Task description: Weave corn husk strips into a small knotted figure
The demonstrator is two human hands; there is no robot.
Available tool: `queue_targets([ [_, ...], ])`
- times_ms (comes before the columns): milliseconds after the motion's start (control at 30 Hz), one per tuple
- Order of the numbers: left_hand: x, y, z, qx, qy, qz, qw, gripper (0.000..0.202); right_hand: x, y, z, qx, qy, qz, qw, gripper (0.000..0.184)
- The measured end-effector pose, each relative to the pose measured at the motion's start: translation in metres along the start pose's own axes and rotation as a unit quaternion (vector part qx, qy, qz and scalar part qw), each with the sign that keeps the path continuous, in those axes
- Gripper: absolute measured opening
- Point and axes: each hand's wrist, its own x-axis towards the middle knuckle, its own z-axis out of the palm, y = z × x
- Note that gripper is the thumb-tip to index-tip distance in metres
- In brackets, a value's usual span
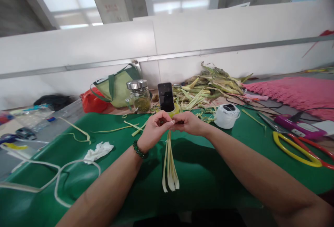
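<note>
My left hand (154, 128) and my right hand (188, 123) meet above the green table cover (208, 164), fingertips pinched together. Between them they hold the top of a bundle of pale leaf strips (169, 166) that hangs down toward me, its loose ends fanning out. A green bead bracelet (139, 150) circles my left wrist. Just behind my hands stands a dark phone (166, 96) propped upright on a yellow tape roll (175, 110).
A white thread spool (227, 115) sits right of my hands. Yellow and red-handled scissors (300, 147) lie at far right. Behind are a heap of green leaves (211, 86), a glass jar (138, 96), a green bag (114, 88), a crumpled tissue (98, 151) and loose strips (75, 131).
</note>
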Motion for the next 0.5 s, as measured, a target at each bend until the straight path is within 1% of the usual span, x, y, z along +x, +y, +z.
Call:
queue_targets([
  [67, 0.001, -0.003, -0.002, -0.050, 0.052, -0.007, 0.997, 0.018, 0.000, -0.002, -0.005, 0.031, 0.023, 0.024, 0.999, 0.020],
  [100, 0.002, -0.005, -0.003, -0.072, 0.083, -0.037, 0.993, 0.018, 0.000, -0.002, -0.008, 0.045, 0.040, 0.033, 0.998, 0.021],
  [133, 0.003, -0.006, -0.003, -0.083, 0.098, -0.088, 0.988, 0.018, 0.000, -0.003, -0.011, 0.055, 0.061, 0.037, 0.996, 0.022],
  [167, 0.004, -0.008, -0.003, -0.086, 0.078, -0.160, 0.980, 0.021, 0.000, -0.003, -0.013, 0.060, 0.080, 0.034, 0.994, 0.024],
  [200, 0.004, -0.009, -0.002, -0.090, 0.043, -0.224, 0.970, 0.027, 0.000, -0.003, -0.014, 0.063, 0.090, 0.026, 0.994, 0.026],
  [233, 0.005, -0.010, -0.001, -0.095, 0.006, -0.266, 0.959, 0.034, 0.000, -0.003, -0.015, 0.065, 0.090, 0.014, 0.994, 0.027],
  [267, 0.005, -0.010, 0.001, -0.102, -0.024, -0.284, 0.953, 0.040, 0.001, -0.003, -0.015, 0.066, 0.082, 0.002, 0.994, 0.028],
  [300, 0.005, -0.011, 0.003, -0.110, -0.037, -0.277, 0.954, 0.043, 0.001, -0.003, -0.015, 0.069, 0.074, -0.009, 0.995, 0.028],
  [367, 0.005, -0.011, 0.005, -0.119, -0.028, -0.237, 0.964, 0.040, 0.001, -0.003, -0.015, 0.073, 0.068, -0.017, 0.995, 0.029],
  [433, 0.005, -0.010, 0.006, -0.126, -0.024, -0.208, 0.970, 0.037, 0.002, -0.003, -0.014, 0.068, 0.082, -0.007, 0.994, 0.028],
  [500, 0.006, -0.010, 0.004, -0.129, -0.029, -0.201, 0.971, 0.036, 0.002, -0.002, -0.014, 0.056, 0.088, 0.001, 0.995, 0.028],
])
